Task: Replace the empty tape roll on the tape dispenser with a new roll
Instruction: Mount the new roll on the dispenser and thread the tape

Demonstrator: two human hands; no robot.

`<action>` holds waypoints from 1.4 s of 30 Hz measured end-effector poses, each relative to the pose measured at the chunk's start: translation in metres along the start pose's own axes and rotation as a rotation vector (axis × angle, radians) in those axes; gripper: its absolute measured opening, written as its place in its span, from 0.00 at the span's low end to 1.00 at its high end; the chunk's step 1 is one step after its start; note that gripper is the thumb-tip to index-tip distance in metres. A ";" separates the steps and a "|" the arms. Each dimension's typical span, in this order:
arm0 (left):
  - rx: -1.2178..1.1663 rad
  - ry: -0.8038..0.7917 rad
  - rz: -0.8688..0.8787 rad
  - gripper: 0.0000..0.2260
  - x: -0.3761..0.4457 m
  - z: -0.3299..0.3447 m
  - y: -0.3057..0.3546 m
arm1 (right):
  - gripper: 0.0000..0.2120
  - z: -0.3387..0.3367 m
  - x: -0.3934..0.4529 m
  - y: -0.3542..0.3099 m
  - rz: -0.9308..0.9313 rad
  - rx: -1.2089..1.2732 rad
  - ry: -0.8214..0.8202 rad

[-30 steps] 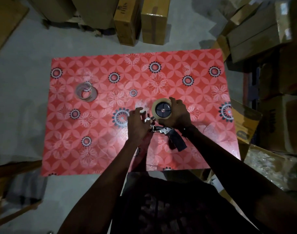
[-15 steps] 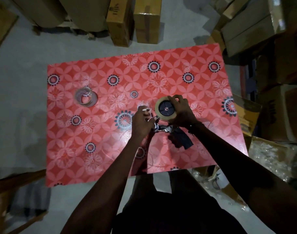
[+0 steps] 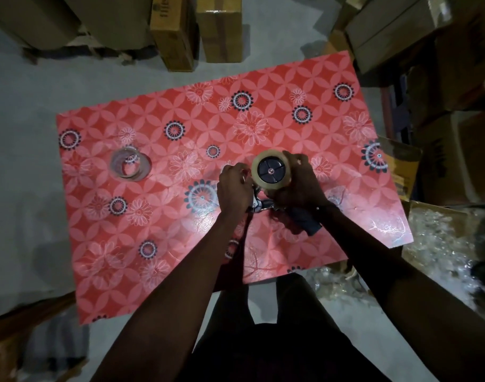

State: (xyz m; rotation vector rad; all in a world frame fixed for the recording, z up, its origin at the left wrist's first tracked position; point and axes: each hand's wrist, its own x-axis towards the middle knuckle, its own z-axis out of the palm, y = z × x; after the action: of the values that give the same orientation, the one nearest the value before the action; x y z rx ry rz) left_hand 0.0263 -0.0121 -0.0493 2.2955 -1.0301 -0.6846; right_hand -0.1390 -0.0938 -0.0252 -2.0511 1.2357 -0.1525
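Note:
A tan tape roll (image 3: 271, 183) sits on the black hub of the tape dispenser (image 3: 266, 205), above the middle of the red patterned table (image 3: 180, 216). My right hand (image 3: 297, 186) wraps around the roll from the right. The dispenser's dark handle (image 3: 304, 223) pokes out under my right wrist. My left hand (image 3: 234, 188) is curled at the dispenser's metal front end, just left of the roll, pinching something there that I cannot make out. A nearly empty, see-through tape roll (image 3: 130, 167) lies flat on the table's left part, away from both hands.
Cardboard boxes (image 3: 177, 31) stand on the floor beyond the table, and more boxes (image 3: 428, 51) are stacked to the right. A box of crumpled clear plastic (image 3: 439, 244) sits at the table's right front corner. Wooden pieces (image 3: 20, 340) lie at the lower left.
Both hands stay on the dispenser and roll. My left hand has closed in tighter against the roll's left side; the camera view has shifted slightly.

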 end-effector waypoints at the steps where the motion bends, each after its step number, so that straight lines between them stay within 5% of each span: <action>1: -0.020 -0.003 0.017 0.15 0.002 0.000 -0.003 | 0.51 0.001 -0.009 0.002 0.011 0.047 0.016; 15: -0.322 -0.195 0.190 0.20 0.016 -0.010 -0.007 | 0.43 0.035 -0.065 0.004 0.083 0.154 0.176; 29: 0.176 -0.015 0.310 0.18 -0.069 -0.006 -0.033 | 0.38 0.040 -0.069 0.013 -0.019 0.124 0.145; 32: 0.246 0.014 0.307 0.20 -0.068 -0.004 -0.030 | 0.29 0.041 -0.071 0.019 -0.064 0.133 0.150; 42: 0.055 -0.023 0.309 0.14 -0.057 0.001 -0.017 | 0.24 0.044 -0.067 0.019 -0.073 0.119 0.173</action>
State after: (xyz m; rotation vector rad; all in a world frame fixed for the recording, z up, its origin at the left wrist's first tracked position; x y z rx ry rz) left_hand 0.0012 0.0422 -0.0474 2.1111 -1.3916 -0.5623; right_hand -0.1687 -0.0219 -0.0526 -2.0130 1.2242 -0.4360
